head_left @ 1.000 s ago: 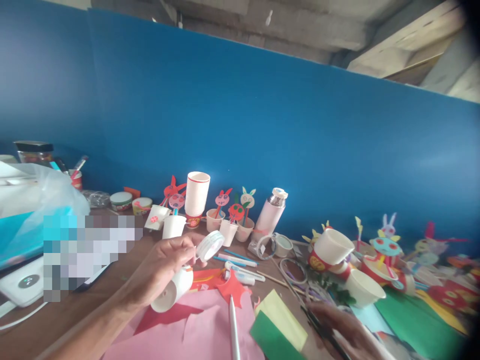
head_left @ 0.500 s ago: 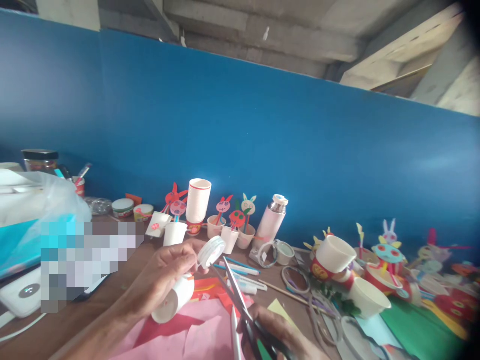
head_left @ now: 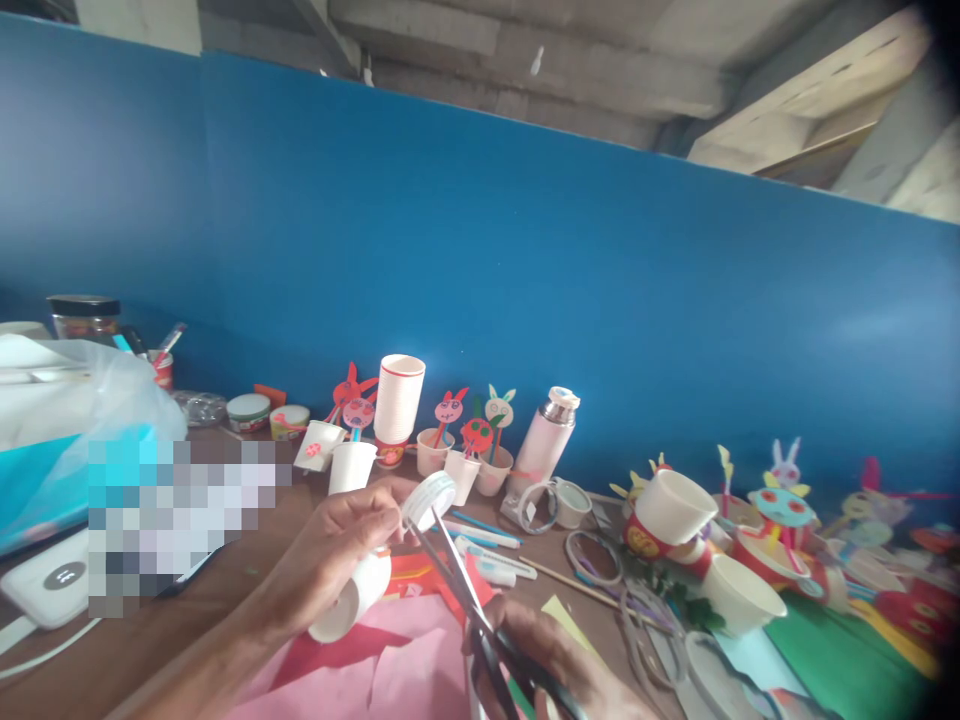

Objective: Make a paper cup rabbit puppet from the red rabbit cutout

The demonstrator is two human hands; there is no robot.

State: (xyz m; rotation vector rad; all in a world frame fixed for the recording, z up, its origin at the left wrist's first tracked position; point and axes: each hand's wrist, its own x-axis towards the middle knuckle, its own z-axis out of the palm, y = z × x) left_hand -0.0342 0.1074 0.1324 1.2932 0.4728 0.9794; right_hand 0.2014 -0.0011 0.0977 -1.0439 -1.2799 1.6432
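Observation:
A small roll of white tape (head_left: 430, 502) is pinched in the fingers of my left hand (head_left: 330, 545). Beneath that hand a white paper cup (head_left: 351, 603) lies tipped, its base facing me; I cannot tell if the hand touches it. My right hand (head_left: 551, 650) is closed around the dark handles of a pair of scissors (head_left: 459, 575). Their blades are parted and point up at the tape roll, with the tips close to its lower edge. Pink paper (head_left: 405, 670) and red paper (head_left: 409, 575) lie below the hands.
Behind stand a stack of paper cups (head_left: 399, 400), several cups with paper animal faces, and a pink thermos (head_left: 541, 440). Pens (head_left: 484, 530) and tape rolls (head_left: 594, 556) lie right of centre. More cup crafts (head_left: 780, 510) crowd the right; a plastic bag (head_left: 142, 390) sits left.
The scissors have shifted slightly up and left, bringing the blade tips nearer the tape roll. My left hand and the roll have moved only a little.

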